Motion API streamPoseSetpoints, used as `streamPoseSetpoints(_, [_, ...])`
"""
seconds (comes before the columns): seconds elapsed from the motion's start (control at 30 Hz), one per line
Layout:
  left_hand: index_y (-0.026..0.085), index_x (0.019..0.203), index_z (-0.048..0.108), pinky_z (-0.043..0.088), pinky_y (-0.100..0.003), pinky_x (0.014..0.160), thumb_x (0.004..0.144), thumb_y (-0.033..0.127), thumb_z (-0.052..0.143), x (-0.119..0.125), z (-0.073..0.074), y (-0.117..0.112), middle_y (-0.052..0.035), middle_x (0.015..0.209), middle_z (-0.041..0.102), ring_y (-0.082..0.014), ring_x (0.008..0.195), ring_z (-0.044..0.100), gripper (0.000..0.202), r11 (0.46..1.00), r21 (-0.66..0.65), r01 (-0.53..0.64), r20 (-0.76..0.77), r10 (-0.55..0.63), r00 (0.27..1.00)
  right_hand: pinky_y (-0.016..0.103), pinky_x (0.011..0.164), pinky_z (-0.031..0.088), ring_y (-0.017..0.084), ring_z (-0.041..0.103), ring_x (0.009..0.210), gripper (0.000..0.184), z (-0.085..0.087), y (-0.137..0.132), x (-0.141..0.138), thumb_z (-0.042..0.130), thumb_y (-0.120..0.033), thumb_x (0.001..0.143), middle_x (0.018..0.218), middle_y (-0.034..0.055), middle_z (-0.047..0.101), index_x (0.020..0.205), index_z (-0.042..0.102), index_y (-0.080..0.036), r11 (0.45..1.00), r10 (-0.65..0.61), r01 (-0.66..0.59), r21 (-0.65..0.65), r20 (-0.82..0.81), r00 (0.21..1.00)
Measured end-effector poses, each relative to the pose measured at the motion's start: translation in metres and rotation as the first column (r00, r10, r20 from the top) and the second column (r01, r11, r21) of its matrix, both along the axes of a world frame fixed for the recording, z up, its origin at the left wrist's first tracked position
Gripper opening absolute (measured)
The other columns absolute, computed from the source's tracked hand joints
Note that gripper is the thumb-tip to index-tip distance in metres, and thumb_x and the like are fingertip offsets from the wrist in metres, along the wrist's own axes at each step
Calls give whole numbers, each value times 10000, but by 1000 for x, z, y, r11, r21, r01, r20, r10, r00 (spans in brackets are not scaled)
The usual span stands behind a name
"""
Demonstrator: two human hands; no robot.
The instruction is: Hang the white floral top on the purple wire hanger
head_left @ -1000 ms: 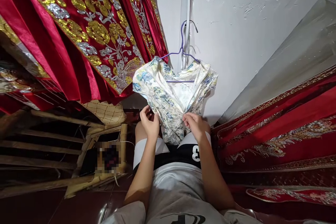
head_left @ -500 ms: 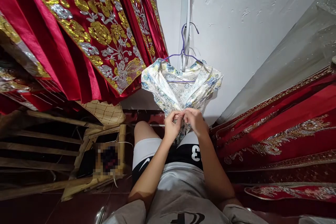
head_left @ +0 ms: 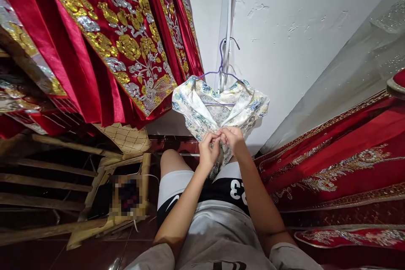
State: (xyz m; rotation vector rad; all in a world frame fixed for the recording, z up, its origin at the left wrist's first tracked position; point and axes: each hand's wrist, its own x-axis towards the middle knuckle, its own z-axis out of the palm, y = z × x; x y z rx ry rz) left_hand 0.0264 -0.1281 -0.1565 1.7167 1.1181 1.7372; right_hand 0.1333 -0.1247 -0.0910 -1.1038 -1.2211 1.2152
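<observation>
A small white dress with a blue and yellow flower print [head_left: 202, 107] hangs on a purple wire hanger [head_left: 220, 65] hooked on a white wall. My left hand [head_left: 208, 150] and my right hand [head_left: 233, 138] meet at the dress front, just below the collar. Both pinch the fabric edges together with closed fingers. What sits between the fingertips is too small to make out. The lower part of the dress falls behind my hands toward my knees.
Red garments with gold and silver embroidery [head_left: 120, 46] hang close on the left, and more red embroidered cloth [head_left: 332, 164] lies on the right. A bamboo chair [head_left: 104, 185] stands at lower left with a quilted beige cushion [head_left: 126, 137]. The floor is dark red tile.
A second ago my hands held the dress apart at its two front edges. They have since come together at the middle and risen slightly toward the collar.
</observation>
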Motion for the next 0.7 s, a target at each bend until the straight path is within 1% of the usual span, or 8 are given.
streamPoseSetpoints(0.1, [185, 788, 584, 448, -274, 700, 937, 240, 572, 3, -2, -1, -14, 757, 589, -160, 733, 568, 159, 999, -22, 43, -22, -43, 999, 232, 433, 299, 76, 349, 379, 266, 22, 16, 1, 632, -366, 789, 387, -54, 449, 618, 645, -163, 999, -28, 29, 34, -10, 1000])
streamPoseSetpoints(0.23, [191, 797, 558, 452, -279, 710, 954, 233, 546, 2, -7, 1, -26, 782, 589, -167, 755, 569, 163, 994, -33, 107, -100, -110, 989, 198, 422, 277, 52, 353, 388, 242, 67, 40, 3, 625, -295, 875, 448, -54, 491, 683, 653, -150, 976, -75, 85, 202, -58, 996])
streamPoseSetpoints(0.33, [197, 818, 540, 439, -282, 703, 964, 193, 497, -2, -17, -2, -30, 800, 578, -167, 742, 547, 152, 990, -34, 139, -201, -143, 969, 179, 416, 253, 39, 348, 388, 263, 96, 56, 2, 566, -219, 940, 459, -61, 472, 698, 636, -146, 957, -109, 137, 254, -119, 987])
streamPoseSetpoints(0.47, [198, 800, 509, 433, -289, 696, 935, 115, 468, -13, -23, -3, -36, 805, 584, -175, 753, 551, 164, 968, -72, 240, -405, -249, 880, 172, 391, 225, 40, 344, 383, 270, 110, 68, 0, 563, -233, 966, 458, -64, 471, 715, 616, -150, 955, -135, 176, 238, -178, 975])
streamPoseSetpoints(0.53, [193, 814, 535, 448, -292, 702, 949, 126, 486, -21, -11, 3, -40, 810, 609, -178, 765, 573, 158, 957, -71, 281, -455, -282, 844, 173, 387, 224, 41, 345, 380, 260, 108, 68, 1, 572, -248, 966, 464, -63, 483, 728, 616, -154, 955, -114, 159, 252, -184, 976])
streamPoseSetpoints(0.57, [188, 844, 565, 461, -294, 712, 963, 154, 506, -25, 1, 8, -45, 828, 627, -179, 777, 587, 138, 955, -45, 293, -465, -280, 840, 174, 388, 226, 42, 347, 378, 257, 105, 67, 1, 561, -237, 968, 465, -62, 487, 730, 617, -156, 955, -99, 145, 261, -181, 978])
streamPoseSetpoints(0.63, [182, 958, 624, 486, -302, 738, 988, 237, 552, -31, 35, 21, -57, 890, 658, -180, 809, 610, 95, 960, 75, 271, -450, -210, 868, 178, 395, 239, 45, 353, 376, 272, 99, 64, 0, 521, -196, 971, 458, -60, 490, 717, 611, -162, 953, -84, 128, 276, -166, 982])
streamPoseSetpoints(0.7, [183, 1113, 631, 503, -305, 747, 1004, 298, 558, -33, 76, 36, -70, 968, 672, -172, 817, 622, 175, 955, 246, 167, -370, -67, 926, 181, 411, 265, 50, 365, 381, 290, 96, 58, 0, 502, -172, 964, 452, -59, 488, 691, 599, -170, 947, -75, 112, 302, -130, 989])
